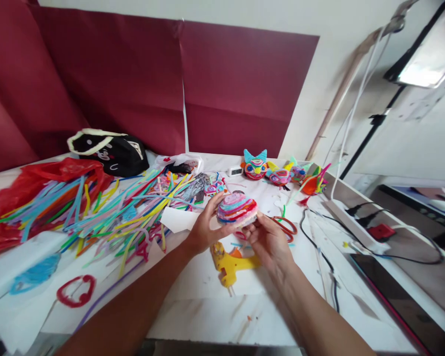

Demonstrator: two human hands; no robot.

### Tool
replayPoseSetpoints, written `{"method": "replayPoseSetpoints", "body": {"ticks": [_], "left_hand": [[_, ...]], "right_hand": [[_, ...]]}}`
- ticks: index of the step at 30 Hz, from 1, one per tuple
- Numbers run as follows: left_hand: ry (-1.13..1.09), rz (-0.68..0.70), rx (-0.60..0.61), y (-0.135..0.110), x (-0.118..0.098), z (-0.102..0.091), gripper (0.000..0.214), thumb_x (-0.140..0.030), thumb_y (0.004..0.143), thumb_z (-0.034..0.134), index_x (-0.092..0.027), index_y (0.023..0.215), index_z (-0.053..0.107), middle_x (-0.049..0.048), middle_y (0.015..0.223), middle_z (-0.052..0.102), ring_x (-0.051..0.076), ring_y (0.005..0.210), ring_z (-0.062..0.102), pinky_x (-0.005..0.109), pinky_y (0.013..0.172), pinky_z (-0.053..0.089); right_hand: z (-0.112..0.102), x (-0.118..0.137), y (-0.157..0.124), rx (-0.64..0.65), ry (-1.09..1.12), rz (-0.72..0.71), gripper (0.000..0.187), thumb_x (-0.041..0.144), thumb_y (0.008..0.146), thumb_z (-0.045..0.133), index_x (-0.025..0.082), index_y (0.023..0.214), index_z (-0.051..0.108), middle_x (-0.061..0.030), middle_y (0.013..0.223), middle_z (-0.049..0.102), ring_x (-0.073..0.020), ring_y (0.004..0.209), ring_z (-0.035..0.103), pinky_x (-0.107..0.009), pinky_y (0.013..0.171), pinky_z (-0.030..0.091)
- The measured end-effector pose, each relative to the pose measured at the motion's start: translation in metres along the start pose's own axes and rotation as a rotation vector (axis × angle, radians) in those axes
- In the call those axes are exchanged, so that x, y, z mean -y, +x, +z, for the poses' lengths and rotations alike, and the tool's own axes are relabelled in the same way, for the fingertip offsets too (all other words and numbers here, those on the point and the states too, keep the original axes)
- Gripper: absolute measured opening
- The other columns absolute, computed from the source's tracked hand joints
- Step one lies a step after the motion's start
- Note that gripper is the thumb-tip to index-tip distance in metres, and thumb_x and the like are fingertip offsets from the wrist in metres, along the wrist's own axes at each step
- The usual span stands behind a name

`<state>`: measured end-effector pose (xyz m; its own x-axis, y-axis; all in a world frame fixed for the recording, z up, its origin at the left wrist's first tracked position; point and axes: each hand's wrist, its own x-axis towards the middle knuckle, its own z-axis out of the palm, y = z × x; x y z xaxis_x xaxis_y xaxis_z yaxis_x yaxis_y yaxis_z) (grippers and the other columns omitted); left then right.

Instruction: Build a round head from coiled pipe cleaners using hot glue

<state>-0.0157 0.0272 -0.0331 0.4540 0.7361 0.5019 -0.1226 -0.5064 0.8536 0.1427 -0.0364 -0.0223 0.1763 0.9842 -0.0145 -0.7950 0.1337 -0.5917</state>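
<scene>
Between both hands, raised above the table, is a rounded craft piece (pixel 237 207) coiled with pink, red, blue and white pipe cleaners. My left hand (pixel 207 227) grips its left side, thumb underneath and fingers partly hidden behind. On the lower right, my right hand (pixel 265 237) pinches its edge with thumb and fingertips. Below the hands a yellow hot glue gun (pixel 232 267) lies on the white table. Orange-handled scissors (pixel 287 227) rest just beyond my right hand, partly covered by it.
Loose pipe cleaners (pixel 133 212) spread across the left, some in a red plastic bag (pixel 70 170). Behind stand a black bag (pixel 114 155) and finished-looking colourful figures (pixel 255 168). At right are a power strip (pixel 359 225), cables, a phone-like dark device (pixel 400 296) and a lamp (pixel 426 49).
</scene>
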Motion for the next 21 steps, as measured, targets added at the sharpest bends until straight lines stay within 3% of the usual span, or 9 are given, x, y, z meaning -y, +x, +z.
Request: {"method": "replayPoseSetpoints", "body": {"ticks": [4, 8, 14, 17, 21], "left_hand": [[0.002, -0.016, -0.014, 0.001, 0.002, -0.004, 0.082, -0.042, 0.076, 0.072, -0.021, 0.144, 0.030, 0.0174, 0.149, 0.039, 0.030, 0.139, 0.036, 0.044, 0.111, 0.035], [0.051, -0.012, -0.167, 0.003, 0.009, -0.009, 0.058, -0.040, 0.085, 0.062, -0.021, 0.135, 0.041, 0.0154, 0.140, 0.049, 0.027, 0.131, 0.047, 0.042, 0.105, 0.041], [0.305, 0.065, -0.403, 0.007, 0.015, -0.019, 0.028, -0.040, 0.090, 0.050, -0.018, 0.103, 0.062, 0.0087, 0.107, 0.065, 0.021, 0.103, 0.061, 0.032, 0.089, 0.049], [0.414, 0.055, -0.475, 0.008, 0.015, -0.025, 0.026, -0.041, 0.090, 0.049, -0.018, 0.087, 0.062, 0.0045, 0.088, 0.067, 0.018, 0.086, 0.063, 0.029, 0.081, 0.049], [0.513, 0.032, -0.514, 0.009, 0.012, -0.030, 0.025, -0.040, 0.091, 0.046, -0.020, 0.081, 0.057, -0.0006, 0.068, 0.062, 0.015, 0.068, 0.060, 0.026, 0.069, 0.045]], "right_hand": [[-0.002, 0.004, 0.005, -0.030, -0.045, -0.076, 0.010, 0.021, 0.067, 0.075, 0.018, 0.068, 0.065, 0.0032, 0.058, 0.059, -0.0081, 0.049, 0.050, -0.021, 0.052, 0.047], [-0.005, 0.008, 0.008, -0.013, -0.171, -0.206, 0.015, 0.027, 0.067, 0.075, 0.018, 0.064, 0.063, 0.0032, 0.059, 0.057, -0.0085, 0.051, 0.047, -0.021, 0.052, 0.044], [-0.008, 0.007, 0.011, 0.003, -0.338, -0.343, 0.025, 0.038, 0.070, 0.077, 0.019, 0.064, 0.062, 0.0036, 0.056, 0.055, -0.0100, 0.056, 0.047, -0.022, 0.057, 0.039], [-0.011, 0.006, 0.013, 0.014, -0.423, -0.408, 0.026, 0.041, 0.072, 0.076, 0.019, 0.066, 0.062, 0.0040, 0.059, 0.056, -0.0105, 0.058, 0.047, -0.023, 0.060, 0.038], [-0.015, 0.006, 0.017, 0.031, -0.520, -0.487, 0.027, 0.044, 0.077, 0.071, 0.019, 0.068, 0.061, 0.0042, 0.059, 0.055, -0.0111, 0.059, 0.046, -0.024, 0.062, 0.037]]}}
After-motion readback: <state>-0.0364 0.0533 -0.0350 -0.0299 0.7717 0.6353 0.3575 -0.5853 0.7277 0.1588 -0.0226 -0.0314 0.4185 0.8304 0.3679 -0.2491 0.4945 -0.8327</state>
